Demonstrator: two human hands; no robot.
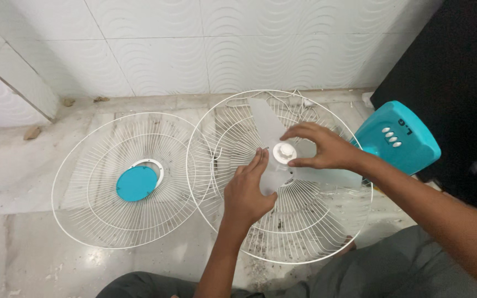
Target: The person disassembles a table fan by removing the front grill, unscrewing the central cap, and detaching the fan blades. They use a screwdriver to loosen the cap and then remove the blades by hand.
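Fingers of the right hand [327, 149] pinch the white hub cap [286, 151] at the blade's [274, 144] centre, over the rear grille [305, 232] on the floor; the left hand [245, 193] steadies the blade, fingers loosely together. Loosening seems underway; turning needs a braced blade.

- The left hand [245, 193] sits just below the middle of the frame, back of the hand towards the camera, fingers [259, 160] held together and pointing up and to the right.
- Its bare forearm rises from the bottom edge.
- The right hand [321, 148] is right of centre, palm down, fingers curled and spread, thumb underneath.
- Its forearm runs in from the lower right corner.
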